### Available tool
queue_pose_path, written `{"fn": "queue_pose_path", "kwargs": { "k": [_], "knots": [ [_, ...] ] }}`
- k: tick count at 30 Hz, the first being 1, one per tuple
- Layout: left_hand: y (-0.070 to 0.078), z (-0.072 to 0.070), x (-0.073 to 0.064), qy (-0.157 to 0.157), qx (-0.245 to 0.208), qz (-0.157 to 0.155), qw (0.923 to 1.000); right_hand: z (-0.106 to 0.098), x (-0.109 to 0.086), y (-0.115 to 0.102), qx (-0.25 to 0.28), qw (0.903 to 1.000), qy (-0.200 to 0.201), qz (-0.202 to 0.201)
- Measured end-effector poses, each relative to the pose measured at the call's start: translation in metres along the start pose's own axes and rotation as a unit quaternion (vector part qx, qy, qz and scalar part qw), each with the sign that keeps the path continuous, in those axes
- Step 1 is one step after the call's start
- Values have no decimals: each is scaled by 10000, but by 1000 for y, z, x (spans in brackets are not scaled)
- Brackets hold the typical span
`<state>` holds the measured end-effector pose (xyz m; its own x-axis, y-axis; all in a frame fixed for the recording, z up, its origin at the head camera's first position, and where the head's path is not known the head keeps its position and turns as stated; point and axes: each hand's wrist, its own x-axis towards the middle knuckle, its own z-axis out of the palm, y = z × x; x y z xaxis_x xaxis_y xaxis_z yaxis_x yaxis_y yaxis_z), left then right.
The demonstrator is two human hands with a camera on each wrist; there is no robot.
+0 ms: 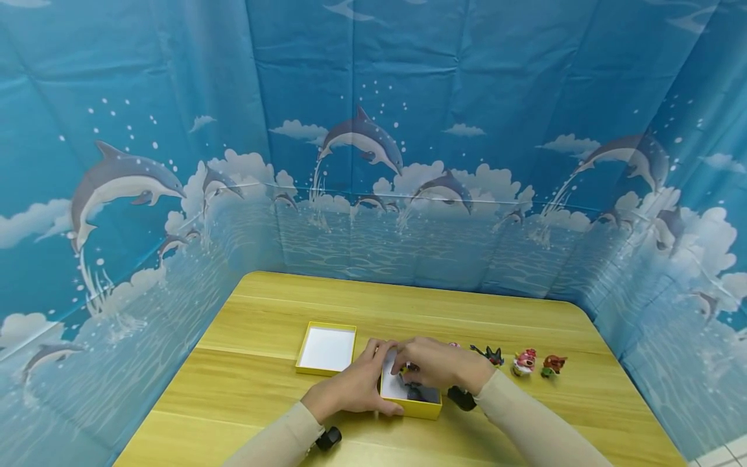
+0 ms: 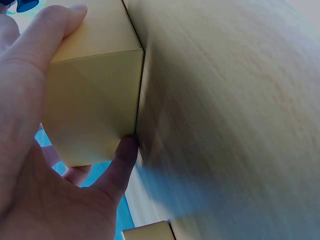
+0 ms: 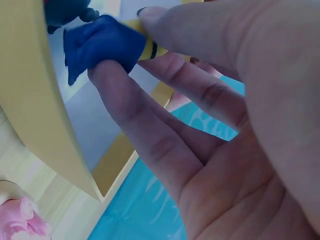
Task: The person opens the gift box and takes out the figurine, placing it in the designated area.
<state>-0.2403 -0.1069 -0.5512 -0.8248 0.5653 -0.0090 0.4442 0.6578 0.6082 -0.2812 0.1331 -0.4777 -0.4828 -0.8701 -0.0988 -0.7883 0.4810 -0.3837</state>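
A yellow box (image 1: pixel 417 408) with a white inside stands uncovered on the table. My left hand (image 1: pixel 356 386) grips it from the left, thumb on one side and fingers round the others; the left wrist view shows the box's plain walls (image 2: pixel 95 105) up close. Over the opening, my right hand (image 1: pixel 440 363) pinches a small figurine (image 3: pixel 102 45) with a blue cape and a yellow part. Its head is hidden. Beside it, inside the box, lies a dark teal figure (image 3: pixel 65 11), only partly seen.
Left of the box lies its yellow lid (image 1: pixel 327 350), white inside facing up. To the right stand a dark figurine (image 1: pixel 491 355), a pink-and-red one (image 1: pixel 524 362) and a brown-and-green one (image 1: pixel 552 366). A pink figure (image 3: pixel 22 220) is close to the box. Dolphin-print curtains (image 1: pixel 373 240) surround the table.
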Motion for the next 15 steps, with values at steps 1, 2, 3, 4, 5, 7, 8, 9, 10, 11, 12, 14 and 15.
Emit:
{"fn": "queue_pose_path", "kwargs": {
  "k": [1, 2, 3, 4, 5, 7, 8, 9, 10, 11, 12, 14, 15],
  "knots": [
    [1, -1, 0, -10, -10, 0, 10000, 0, -1, 0, 44, 10000, 26, -4],
    [1, -1, -1, -23, -31, -2, 10000, -1, -1, 0, 79, 10000, 51, -11],
    [1, -1, -1, -38, -40, -5, 10000, -1, -2, 0, 99, 9999, 70, -23],
    [2, -1, -1, -49, -53, -9, 10000, -1, -2, 1, 102, 9999, 86, -40],
    [2, -1, -1, -62, -69, -20, 10000, -1, -3, 1, 104, 9999, 100, -63],
    [2, -2, -1, -84, -97, -38, 9999, -1, -4, 2, 122, 9998, 132, -108],
    [2, -2, -1, -94, -104, -45, 9999, -1, -5, 2, 128, 9997, 152, -147],
    [2, -2, -2, -102, -106, -54, 9999, -2, -6, 2, 145, 9996, 165, -176],
    [2, -2, -2, -100, -111, -55, 9999, -2, -7, 3, 184, 9995, 182, -205],
    [2, -2, -2, -101, -117, -54, 9999, -2, -8, 3, 207, 9994, 186, -213],
    [2, -2, -2, -98, -120, -48, 9999, -3, -9, 2, 237, 9993, 195, -217],
    [2, -2, -2, -84, -118, -34, 9999, -4, -10, 2, 277, 9991, 208, -224],
    [2, -2, -1, -70, -107, -24, 9999, -5, -11, 2, 287, 9991, 211, -228]
  ]
}}
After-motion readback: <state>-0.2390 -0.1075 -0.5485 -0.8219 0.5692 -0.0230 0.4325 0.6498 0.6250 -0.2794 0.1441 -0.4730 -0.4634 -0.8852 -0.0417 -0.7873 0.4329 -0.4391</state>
